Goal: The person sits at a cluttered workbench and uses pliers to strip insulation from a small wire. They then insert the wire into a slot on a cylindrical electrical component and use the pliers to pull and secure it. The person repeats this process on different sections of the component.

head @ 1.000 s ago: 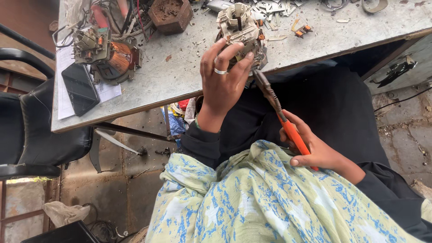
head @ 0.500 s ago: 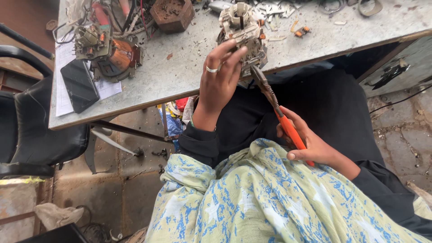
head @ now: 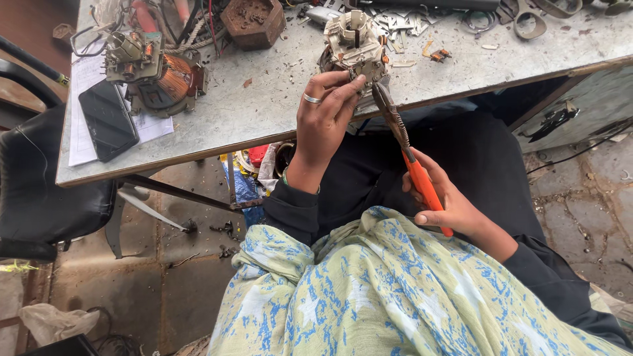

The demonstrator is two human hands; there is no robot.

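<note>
My left hand [head: 321, 125] rests on the near edge of the table [head: 264, 118], its fingers curled about the lower side of a small pale motor part [head: 355, 43] that stands right at that edge, about midway along it; my thumb and forefinger pinch it closed, and a ring shows on one finger. My right hand [head: 448, 204] sits lower, off the table and over my dark lap, wrapped tight around the orange handles of a pair of pliers [head: 403, 142]. The pliers run long and slanted, from my right hand up and leftward to the table edge, so the motor part lies up and to the left of that grip, along the tool's own line. The dark nose of the pliers comes just beside my left fingertips and touches or nearly touches the part's near side; I cannot tell whether the nose has bitten onto anything. My left hand is plainly the nearer one to the part. Farther along toward the left end of the table lie a copper-wound coil [head: 168, 79], a black phone [head: 109, 122] on a sheet of paper, and a rusty brown block [head: 254, 20] near the far edge.
</note>
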